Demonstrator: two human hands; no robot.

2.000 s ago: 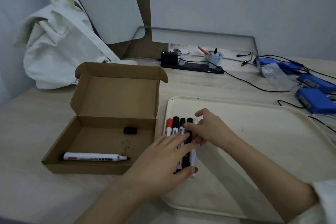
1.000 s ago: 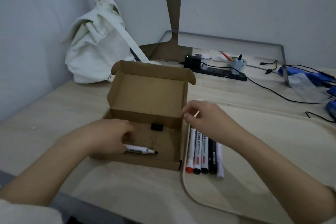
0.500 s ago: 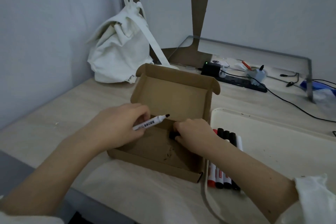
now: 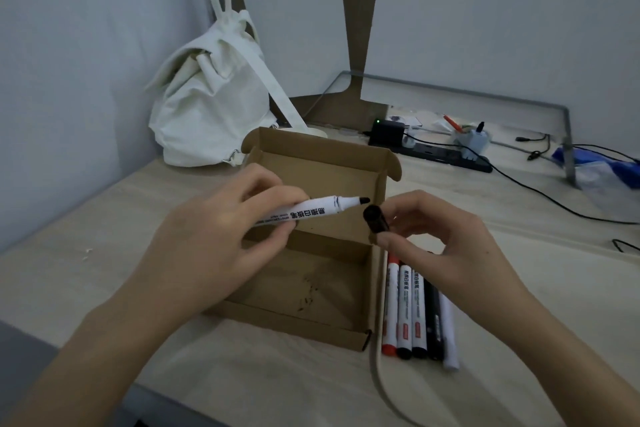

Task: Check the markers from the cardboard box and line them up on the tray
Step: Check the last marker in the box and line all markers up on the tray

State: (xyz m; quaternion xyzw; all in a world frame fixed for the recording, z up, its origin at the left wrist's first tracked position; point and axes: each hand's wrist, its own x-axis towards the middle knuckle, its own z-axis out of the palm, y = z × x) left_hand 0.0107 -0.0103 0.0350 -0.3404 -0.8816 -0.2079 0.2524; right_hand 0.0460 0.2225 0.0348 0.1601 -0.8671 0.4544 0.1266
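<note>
Here, above the open brown cardboard box (image 4: 332, 315), the left hand (image 4: 207, 246) grips an uncapped white-barrelled marker with a black felt tip (image 4: 311, 212). Thumb and curled fingers close round the rear half of the barrel. The marker lies nearly level and its tip points to the right. The right hand (image 4: 450, 250) pinches a short black marker cap (image 4: 376, 219) between thumb and fingertips. The cap's open mouth faces the marker tip, near it but not touching. Both are held in the air in front of the box's raised lid.

The box sits on a pale wood-grain tabletop (image 4: 104, 253), its lid standing upright at the back. Its floor carries a few black scribble marks (image 4: 309, 295); no marker is visible inside it.

Just beside the box's right wall lies a cream plastic tray (image 4: 450, 399). Along the tray's left rim, five markers form a row (image 4: 414, 305), side by side and touching. Their near ends are roughly level: one red, three black, one white. The right hand hides their far ends.

A white canvas bag (image 4: 207, 104) leans against the wall behind the box. A black power strip (image 4: 446, 153) with cables lies at the back of the table
</note>
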